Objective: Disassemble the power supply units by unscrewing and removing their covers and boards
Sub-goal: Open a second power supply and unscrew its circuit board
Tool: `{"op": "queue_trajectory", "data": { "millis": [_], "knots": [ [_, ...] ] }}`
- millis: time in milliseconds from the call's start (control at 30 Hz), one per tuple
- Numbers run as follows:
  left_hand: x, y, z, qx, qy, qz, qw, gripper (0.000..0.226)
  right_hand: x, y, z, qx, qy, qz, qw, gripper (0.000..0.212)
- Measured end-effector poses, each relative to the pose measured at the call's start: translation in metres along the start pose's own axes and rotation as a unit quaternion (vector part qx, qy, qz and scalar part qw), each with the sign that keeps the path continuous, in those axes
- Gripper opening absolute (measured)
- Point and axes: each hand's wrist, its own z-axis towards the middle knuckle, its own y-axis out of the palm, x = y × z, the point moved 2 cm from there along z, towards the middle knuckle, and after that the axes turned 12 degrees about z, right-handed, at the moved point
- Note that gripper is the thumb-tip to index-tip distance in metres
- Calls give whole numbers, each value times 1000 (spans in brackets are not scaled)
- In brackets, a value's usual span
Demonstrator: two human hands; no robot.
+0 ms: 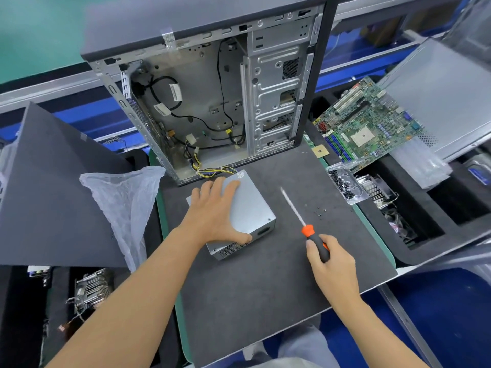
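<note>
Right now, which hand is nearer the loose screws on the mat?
Right. The right hand grips the screwdriver just below the screws; the left hand rests on the PSU, farther off to their left.

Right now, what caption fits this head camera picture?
Left hand steadies a power supply; right hand grips a screwdriver.

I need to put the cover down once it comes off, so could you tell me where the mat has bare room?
The widest bare patch of the mat lies near the person, below the power supply and left hand. A narrower strip runs between the supply and the screwdriver. It is crowded toward the loose screws, screw tray and case.
</note>
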Motion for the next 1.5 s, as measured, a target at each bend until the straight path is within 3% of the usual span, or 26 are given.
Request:
{"op": "queue_trajectory", "data": {
  "millis": [100, 200, 633, 900, 1000, 1100, 1233, 1367, 1500],
  "knots": [
    [3, 1, -1, 0, -33, -12, 999, 128, 9, -2, -23, -13, -63, 26, 998, 21],
    [9, 2, 0, 8, -84, -39, 996, 124, 11, -4, -30, 13, -98, 50, 994, 19],
    [11, 3, 2, 4, -122, -56, 991, 126, 4, -10, -24, -48, -121, 70, 989, 12],
    [11, 5, 4, -3, -118, -51, 992, 124, -1, -10, -25, -56, -84, 96, 990, 13],
    [11, 6, 5, -3, -114, -49, 992, 122, 3, -11, -22, -94, -24, 136, 986, 23],
    [9, 6, 7, -2, -114, -64, 991, 122, 3, -13, -13, -152, 69, 194, 967, 57],
    [8, 8, 9, -12, -118, -95, 988, 122, 0, -17, -2, -224, 173, 257, 924, 49],
    [0, 9, 12, -16, -118, -121, 985, 120, -8, -16, 5, -227, 175, 256, 923, 48],
    [-5, 6, 16, -33, -119, -127, 984, 117, -14, -9, 4, -183, 96, 219, 954, 45]
  ]
}}
